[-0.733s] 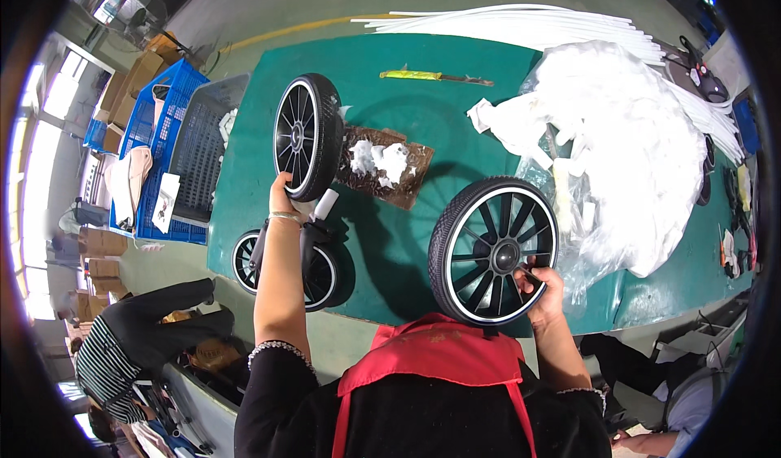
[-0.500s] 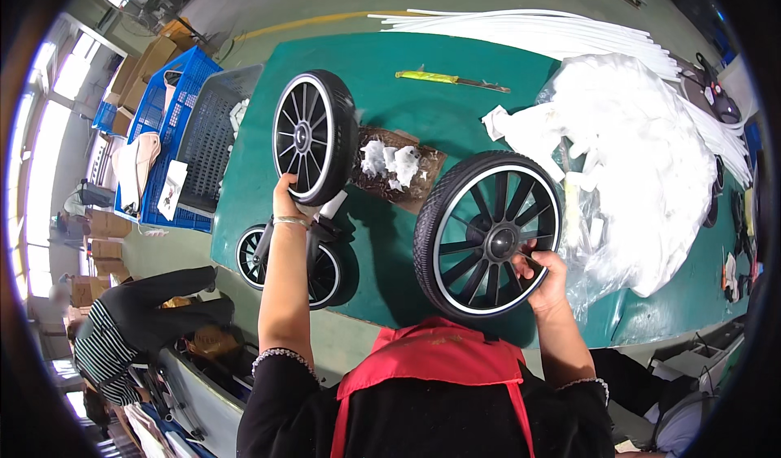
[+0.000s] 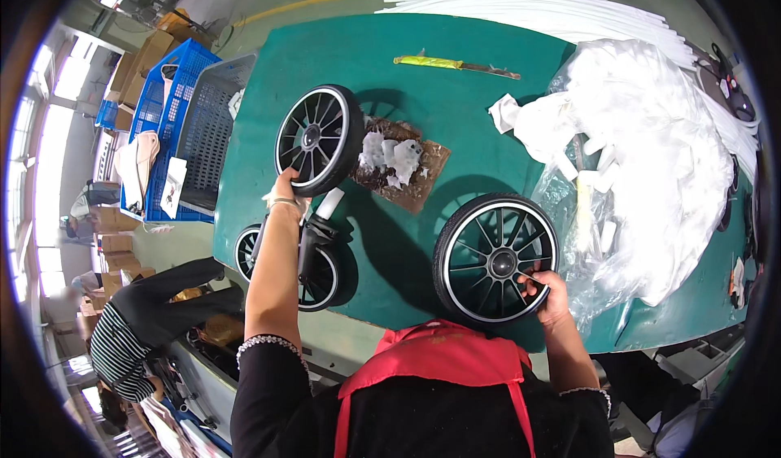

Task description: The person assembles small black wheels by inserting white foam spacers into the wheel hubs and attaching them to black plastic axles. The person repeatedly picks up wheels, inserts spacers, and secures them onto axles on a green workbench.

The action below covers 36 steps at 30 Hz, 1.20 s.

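Observation:
My left hand (image 3: 288, 188) grips the near rim of a black spoked wheel (image 3: 310, 137) with a white ring, tilted above the table. A similar spoked wheel (image 3: 502, 263) is in my right hand (image 3: 551, 297), whose fingers close round its right edge, partly in among the spokes. Between the wheels lies a brown board (image 3: 419, 191) smeared with a white grease-like paste (image 3: 390, 159). Under my left forearm stands a black frame with a pair of smaller wheels (image 3: 325, 275), partly hidden by the arm. A short white tube (image 3: 329, 203) sits at its top.
The green table (image 3: 325, 47) bears a knife-like tool with a yellow-wrapped handle (image 3: 429, 63). A clear plastic bag of white parts (image 3: 651, 165) covers its right side, with long white rods (image 3: 537, 10) behind. Crates (image 3: 210, 124) stand left. Another person in stripes (image 3: 122, 344) is lower left.
The right wheel has come nearer to me and looks a little smaller. The left wheel has turned slightly, its spoked face showing wider. Both hands keep their hold.

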Motion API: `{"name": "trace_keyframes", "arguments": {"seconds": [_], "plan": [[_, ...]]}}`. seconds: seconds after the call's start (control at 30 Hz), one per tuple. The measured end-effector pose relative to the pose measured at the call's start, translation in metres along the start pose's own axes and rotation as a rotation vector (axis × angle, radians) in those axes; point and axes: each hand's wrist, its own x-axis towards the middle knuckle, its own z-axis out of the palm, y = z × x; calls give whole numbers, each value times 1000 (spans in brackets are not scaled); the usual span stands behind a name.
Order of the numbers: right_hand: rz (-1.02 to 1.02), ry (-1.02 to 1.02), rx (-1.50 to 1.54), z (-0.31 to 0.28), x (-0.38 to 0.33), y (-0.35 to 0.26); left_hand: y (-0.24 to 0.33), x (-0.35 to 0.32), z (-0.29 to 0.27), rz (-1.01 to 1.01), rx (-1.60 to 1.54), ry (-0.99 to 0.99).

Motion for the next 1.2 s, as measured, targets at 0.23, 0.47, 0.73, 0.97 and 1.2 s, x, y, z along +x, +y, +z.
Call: {"name": "trace_keyframes", "arguments": {"seconds": [0.23, 0.47, 0.73, 0.97, 1.2], "plan": [[-4, -20, 22, 3, 3, -13, 16, -13, 3, 142, 90, -14], [-57, 62, -281, -1, 12, -26, 5, 6, -11, 9, 80, -113], [-1053, -12, -1575, 101, 11, -112, 25, -66, 14, 46, 51, -250], [-1426, -299, -1539, 284, 77, -72, 27, -79, 22, 181, 148, -159], [-1323, -261, -1558, 303, 99, -32, 15, -76, 18, 182, 73, -46]]}}
